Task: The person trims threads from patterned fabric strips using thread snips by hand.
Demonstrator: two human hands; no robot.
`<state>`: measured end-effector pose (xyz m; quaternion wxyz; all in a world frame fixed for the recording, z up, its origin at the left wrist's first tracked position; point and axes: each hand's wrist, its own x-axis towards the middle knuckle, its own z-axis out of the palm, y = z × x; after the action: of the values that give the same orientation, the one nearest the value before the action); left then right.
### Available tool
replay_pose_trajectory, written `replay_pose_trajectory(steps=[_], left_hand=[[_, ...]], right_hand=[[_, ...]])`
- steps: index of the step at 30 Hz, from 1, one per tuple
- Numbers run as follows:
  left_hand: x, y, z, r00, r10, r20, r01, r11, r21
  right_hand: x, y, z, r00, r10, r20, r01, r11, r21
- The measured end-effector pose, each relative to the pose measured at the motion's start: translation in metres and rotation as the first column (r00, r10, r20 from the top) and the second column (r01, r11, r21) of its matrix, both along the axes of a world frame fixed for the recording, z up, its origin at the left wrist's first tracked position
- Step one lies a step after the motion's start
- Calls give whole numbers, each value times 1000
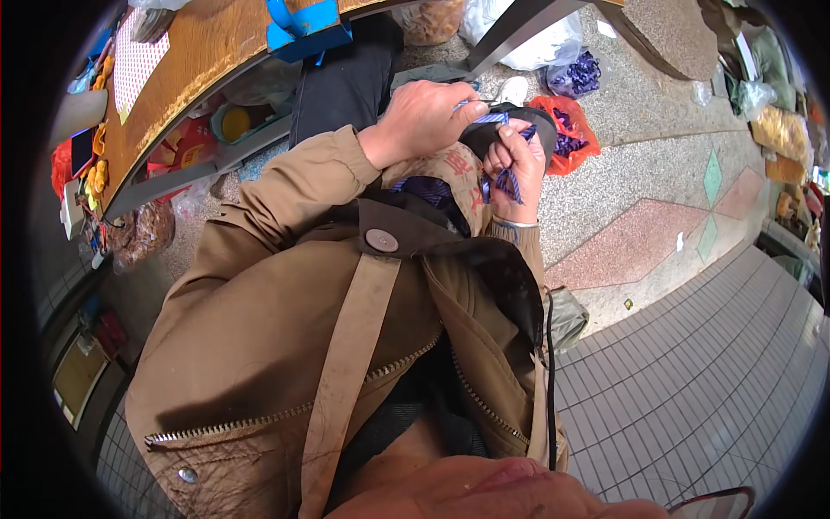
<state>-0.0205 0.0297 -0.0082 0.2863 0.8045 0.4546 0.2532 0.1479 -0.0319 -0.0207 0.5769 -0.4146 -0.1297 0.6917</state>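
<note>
Over my lap, my left hand [425, 119] is closed, fingertips pinching one end of a blue-and-purple striped ribbon [493, 118]. A small thin thing beside those fingertips is too small to make out. My right hand [519, 164] is closed round the same ribbon, whose looped dark part hangs from its fingers. Between my forearms, a pale cloth with red print [462, 173] lies across my lap, with dark purple striped material [424, 188] on it. Just beyond my right hand, an open red plastic bag [590, 149] holds purple ribbon pieces.
A worn wooden table [203, 69] stands at the left, a blue metal holder [309, 33] on its edge. Past my hands lie a clear bag of purple ribbons [579, 73] and a white plastic bag [540, 43] on the speckled floor [640, 164]. Packed goods [782, 138] line the far right.
</note>
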Motion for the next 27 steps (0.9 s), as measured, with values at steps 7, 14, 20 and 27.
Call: replay_pose_trajectory(steps=[7,14,20,27], left_hand=[[1,-2,-1,999,-47,-12,46,998,-47],[4,-5,-6,997,-44,70,46,998,-32],[5,-3,-7,994,-51,100,57,997,-50],[1,4,-10,911,-26,411,131,964,-232]], right_hand=[[-3,-1,3,997,8,-72,-10,1000,-24],[-4,-3,0,996,26,-82,-28,999,-28],[-4,-1,-1,996,28,-85,-30,999,-22],[-6,1,5,995,49,-82,-48,999,6]])
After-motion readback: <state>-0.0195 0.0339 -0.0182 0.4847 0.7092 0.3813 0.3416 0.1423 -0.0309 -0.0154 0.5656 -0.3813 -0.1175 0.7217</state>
